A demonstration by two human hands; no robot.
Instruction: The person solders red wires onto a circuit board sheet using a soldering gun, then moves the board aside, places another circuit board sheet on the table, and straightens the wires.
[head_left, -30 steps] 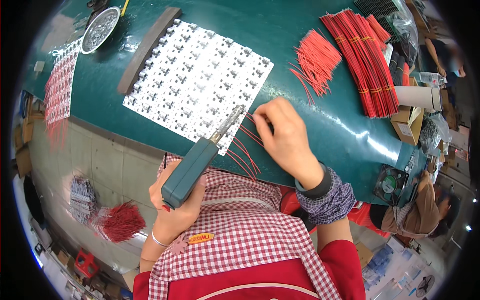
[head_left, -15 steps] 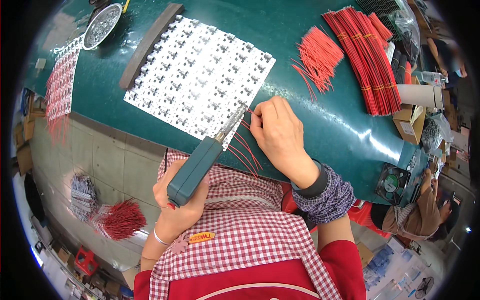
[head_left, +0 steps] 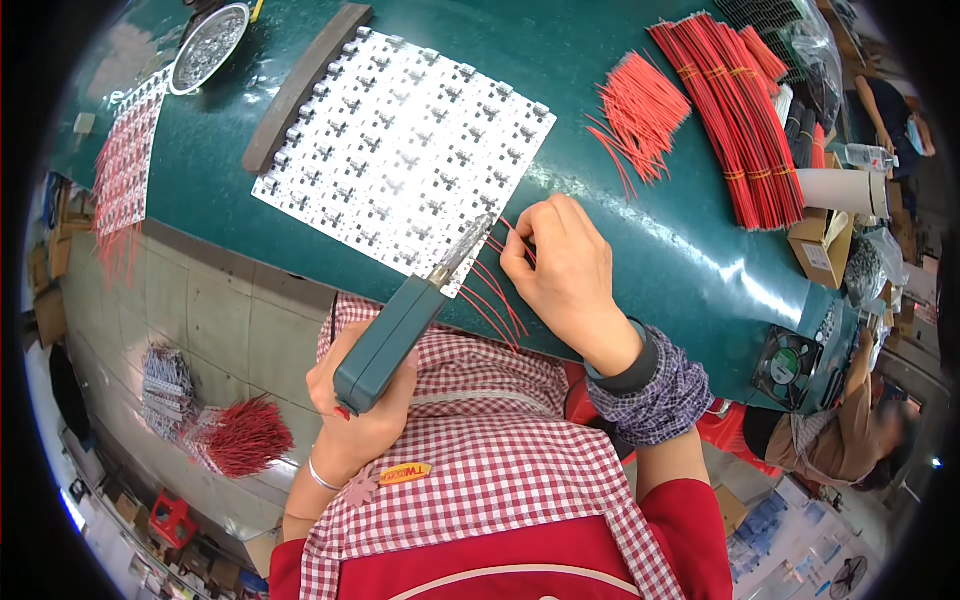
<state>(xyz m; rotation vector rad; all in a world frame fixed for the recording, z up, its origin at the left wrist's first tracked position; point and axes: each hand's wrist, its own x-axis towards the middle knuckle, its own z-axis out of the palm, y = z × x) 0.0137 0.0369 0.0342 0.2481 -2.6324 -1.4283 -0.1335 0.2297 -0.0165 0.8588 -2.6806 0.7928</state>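
Soldering red leads to the panel edge

The left hand gripped the soldering iron, tip at the white circuit panel on the desk. The right hand fingers pinched 1 red wire. The joint appeared in progress; next, steady tip contact was required.

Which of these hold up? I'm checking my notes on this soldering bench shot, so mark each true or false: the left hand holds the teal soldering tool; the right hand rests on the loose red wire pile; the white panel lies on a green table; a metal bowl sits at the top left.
1. The left hand holds the teal soldering tool. True.
2. The right hand rests on the loose red wire pile. False: it pinches thin red wires at the white panel's corner, apart from that pile.
3. The white panel lies on a green table. True.
4. A metal bowl sits at the top left. True.
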